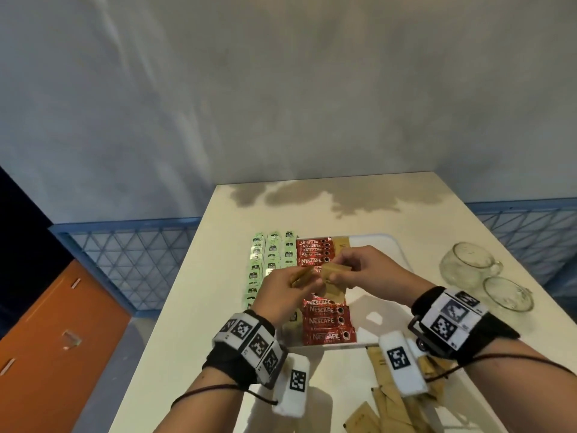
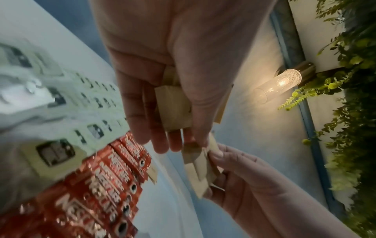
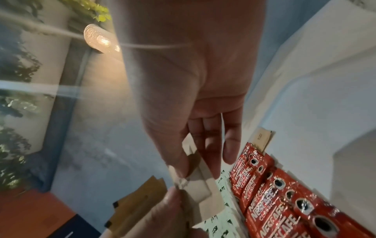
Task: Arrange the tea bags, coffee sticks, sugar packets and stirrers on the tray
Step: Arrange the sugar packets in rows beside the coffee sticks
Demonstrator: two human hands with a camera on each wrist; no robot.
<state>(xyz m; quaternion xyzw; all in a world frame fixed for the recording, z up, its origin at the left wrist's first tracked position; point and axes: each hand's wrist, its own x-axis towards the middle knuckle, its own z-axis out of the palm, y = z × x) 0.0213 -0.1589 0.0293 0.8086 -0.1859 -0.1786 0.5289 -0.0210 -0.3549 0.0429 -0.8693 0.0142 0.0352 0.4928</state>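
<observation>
A white tray (image 1: 396, 248) lies on the table with rows of green tea bags (image 1: 265, 260) at its left and red coffee sticks (image 1: 315, 254) beside them. Both hands hover above the tray's middle. My left hand (image 1: 288, 284) grips a small stack of brown sugar packets (image 2: 175, 109). My right hand (image 1: 352, 267) pinches further brown sugar packets (image 1: 335, 271) where the two hands meet. One brown packet (image 3: 262, 139) lies on the tray past the coffee sticks. No stirrers are visible.
Loose brown sugar packets (image 1: 393, 407) lie on the table at the near edge, under my right wrist. Two glass cups (image 1: 468, 267) stand right of the tray. A blue railing (image 1: 131, 245) runs behind the table, with a grey wall beyond.
</observation>
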